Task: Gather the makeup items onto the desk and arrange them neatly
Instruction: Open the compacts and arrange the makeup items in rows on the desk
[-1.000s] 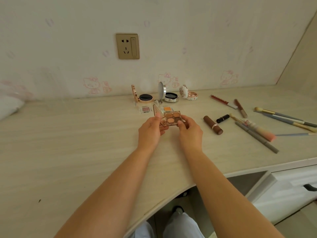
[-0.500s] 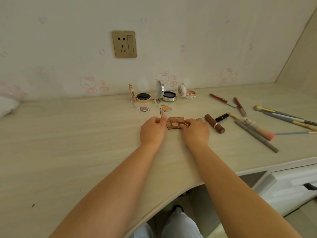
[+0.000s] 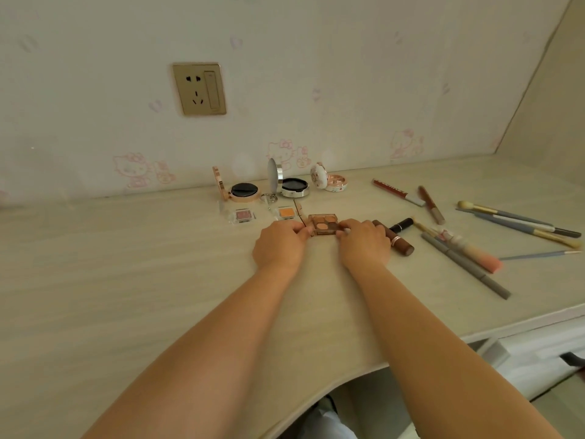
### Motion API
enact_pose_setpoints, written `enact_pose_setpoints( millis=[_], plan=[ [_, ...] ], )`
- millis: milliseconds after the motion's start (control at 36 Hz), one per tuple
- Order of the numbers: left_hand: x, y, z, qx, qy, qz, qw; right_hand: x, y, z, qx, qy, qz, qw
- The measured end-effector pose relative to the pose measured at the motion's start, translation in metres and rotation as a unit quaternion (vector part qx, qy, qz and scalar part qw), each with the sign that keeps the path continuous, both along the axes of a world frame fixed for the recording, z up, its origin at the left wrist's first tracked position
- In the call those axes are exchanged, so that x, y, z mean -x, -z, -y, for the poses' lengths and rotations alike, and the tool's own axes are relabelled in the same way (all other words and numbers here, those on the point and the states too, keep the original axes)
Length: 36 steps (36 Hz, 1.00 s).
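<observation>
On the worktop [image 3: 126, 264], a rose-gold compact [image 3: 235, 189] stands open at the back, with a small pink pan [image 3: 243, 214] in front of it. Next comes a silver compact [image 3: 289, 185], open, with an orange pan [image 3: 286, 212] before it. Both forearms reach straight forward, palms down. The left hand [image 3: 280, 243] lies knuckles up, its curled fingers pinching the left edge of the palette [image 3: 323, 224], which lies open and flat on the worktop. The right hand [image 3: 364, 242] mirrors it, fingertips curled on the palette's right edge. Just beside the right hand lie a brown tube [image 3: 397, 240] and a black lipstick [image 3: 402, 224]. A white compact [image 3: 329, 182] stands open at the back. Further right, pencils [image 3: 465, 264] and brushes [image 3: 519, 221] lie scattered.
</observation>
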<state>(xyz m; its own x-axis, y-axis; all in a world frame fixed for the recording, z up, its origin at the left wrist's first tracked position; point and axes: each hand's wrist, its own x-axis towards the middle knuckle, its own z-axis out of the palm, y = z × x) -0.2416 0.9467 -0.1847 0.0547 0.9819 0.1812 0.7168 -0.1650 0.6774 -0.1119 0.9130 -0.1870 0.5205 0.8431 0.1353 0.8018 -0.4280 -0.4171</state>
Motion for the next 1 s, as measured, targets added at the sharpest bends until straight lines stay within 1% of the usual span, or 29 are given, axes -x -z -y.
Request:
enact_pose_setpoints(
  millis=[167,333,556,722,861,1000],
  plan=[
    [-0.014,0.005,-0.005,-0.003,0.011,-0.015,1.000,-0.011,0.007,-0.011,0.002,0.009,0.013,1.000],
    [-0.029,0.003,-0.014,-0.013,-0.010,-0.037,0.999,-0.019,0.004,-0.025,0.006,0.011,0.013,1.000],
    [-0.034,0.003,-0.030,-0.010,-0.020,-0.097,0.995,-0.025,0.005,-0.038,0.007,0.012,0.022,1.000],
    [-0.039,0.003,-0.040,-0.011,-0.015,-0.104,0.994,-0.025,0.005,-0.043,0.006,0.023,0.037,0.999],
    [-0.042,0.004,-0.045,-0.010,-0.023,-0.106,0.994,-0.025,0.004,-0.043,-0.023,0.045,-0.013,0.999],
    [-0.044,0.006,-0.045,-0.017,-0.019,-0.121,0.992,-0.025,0.004,-0.042,-0.010,0.044,0.011,0.999]
  ],
)
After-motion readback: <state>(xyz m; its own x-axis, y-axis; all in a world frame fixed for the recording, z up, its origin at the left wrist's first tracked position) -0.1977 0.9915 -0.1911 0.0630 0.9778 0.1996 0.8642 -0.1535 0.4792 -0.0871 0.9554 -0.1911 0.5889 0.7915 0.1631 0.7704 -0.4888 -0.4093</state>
